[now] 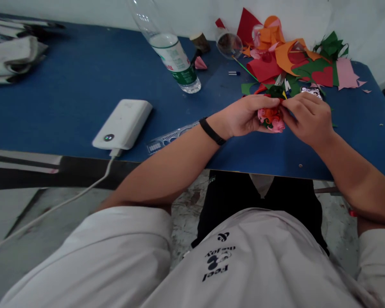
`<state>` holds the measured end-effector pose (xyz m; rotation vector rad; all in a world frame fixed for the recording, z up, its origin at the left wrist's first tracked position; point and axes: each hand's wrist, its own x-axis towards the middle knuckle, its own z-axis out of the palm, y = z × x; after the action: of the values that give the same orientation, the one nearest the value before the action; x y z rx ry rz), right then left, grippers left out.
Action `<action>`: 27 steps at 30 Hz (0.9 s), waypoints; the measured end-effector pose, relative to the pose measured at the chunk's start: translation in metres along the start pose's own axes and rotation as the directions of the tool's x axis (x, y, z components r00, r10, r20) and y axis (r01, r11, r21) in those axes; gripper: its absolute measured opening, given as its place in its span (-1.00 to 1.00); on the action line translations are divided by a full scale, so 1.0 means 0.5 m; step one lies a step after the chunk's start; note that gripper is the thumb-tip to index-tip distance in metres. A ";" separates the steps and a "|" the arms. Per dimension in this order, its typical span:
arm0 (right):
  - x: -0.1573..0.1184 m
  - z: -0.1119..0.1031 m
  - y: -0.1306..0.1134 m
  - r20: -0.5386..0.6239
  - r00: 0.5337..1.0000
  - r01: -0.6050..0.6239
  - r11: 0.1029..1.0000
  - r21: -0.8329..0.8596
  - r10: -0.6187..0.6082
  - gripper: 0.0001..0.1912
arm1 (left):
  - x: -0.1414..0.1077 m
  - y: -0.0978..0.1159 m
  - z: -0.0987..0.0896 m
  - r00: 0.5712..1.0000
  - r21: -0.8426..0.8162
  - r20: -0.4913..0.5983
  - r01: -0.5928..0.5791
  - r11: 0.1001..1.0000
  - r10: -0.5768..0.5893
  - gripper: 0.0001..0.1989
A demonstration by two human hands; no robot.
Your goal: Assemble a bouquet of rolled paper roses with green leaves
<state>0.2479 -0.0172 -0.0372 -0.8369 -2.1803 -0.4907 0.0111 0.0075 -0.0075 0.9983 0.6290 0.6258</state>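
A small cluster of curled paper flowers [271, 118], pink, orange and red with bits of green, is held above the blue table's front part. My left hand [250, 112] wraps round it from the left, thumb on top. From the right, my right hand [309, 116] reaches to its upper edge, thumb and forefinger pinched at a small red piece beside my left thumb. Whether that red piece is separate from the cluster cannot be made out. Behind the hands lie red and green paper scraps and a shiny silver item [312, 91].
Coloured paper scraps [322, 72] cover the blue table's [73, 85] back right. A plastic bottle [175, 60] and a clear cup [229, 44] stand behind. A white power bank [123, 124] with cable, a clear ruler [170, 137] and grey bundles [14, 57] lie leftward.
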 end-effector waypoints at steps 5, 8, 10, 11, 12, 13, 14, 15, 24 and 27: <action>0.001 -0.018 0.014 -0.009 0.989 0.148 0.989 0.014 -0.148 -0.74 | 0.006 -0.004 -0.009 0.999 -0.030 -0.031 -0.015 0.999 0.014 -0.74; -0.001 -0.023 0.021 -0.031 0.984 0.179 0.983 0.045 -0.177 -0.76 | 0.005 -0.005 -0.011 1.000 -0.023 -0.016 -0.011 1.000 0.011 -0.74; -0.001 -0.023 0.023 -0.017 0.987 0.162 0.985 0.059 -0.161 -0.77 | 0.002 -0.005 -0.008 0.999 -0.013 -0.028 -0.017 1.000 0.017 -0.75; 0.000 -0.022 0.023 -0.019 0.988 0.152 0.987 0.058 -0.151 -0.78 | 0.000 -0.004 -0.004 0.999 -0.010 -0.040 -0.020 1.000 0.019 -0.76; 0.000 -0.021 0.022 -0.032 0.989 0.149 0.987 0.053 -0.148 -0.78 | -0.002 -0.002 0.000 0.998 -0.009 -0.058 -0.023 1.000 0.022 -0.76; 0.001 -0.020 0.020 -0.042 0.989 0.141 0.989 0.049 -0.139 -0.79 | -0.005 -0.001 0.004 0.997 -0.009 -0.078 -0.027 1.000 0.026 -0.78; 0.002 -0.018 0.017 -0.048 0.991 0.129 0.990 0.051 -0.126 -0.80 | -0.007 0.001 0.009 0.995 -0.006 -0.096 -0.029 1.000 0.028 -0.79; 0.003 -0.016 0.014 -0.051 0.993 0.110 0.992 0.064 -0.107 -0.80 | -0.009 0.002 0.014 0.993 0.002 -0.111 -0.029 1.000 0.029 -0.79; 0.006 0.002 -0.018 -0.122 0.991 -0.051 0.993 0.105 0.064 -0.72 | -0.010 0.002 0.021 0.993 0.061 -0.101 -0.055 0.997 0.061 -0.76; 0.002 0.000 -0.016 -0.016 0.992 -0.123 0.986 0.116 0.126 -0.69 | -0.008 0.001 0.015 0.994 0.042 -0.083 -0.064 0.997 0.067 -0.73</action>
<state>0.2418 -0.0227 -0.0371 -0.8932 -2.0984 -0.3080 0.0138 0.0004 -0.0032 1.0363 0.6872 0.7191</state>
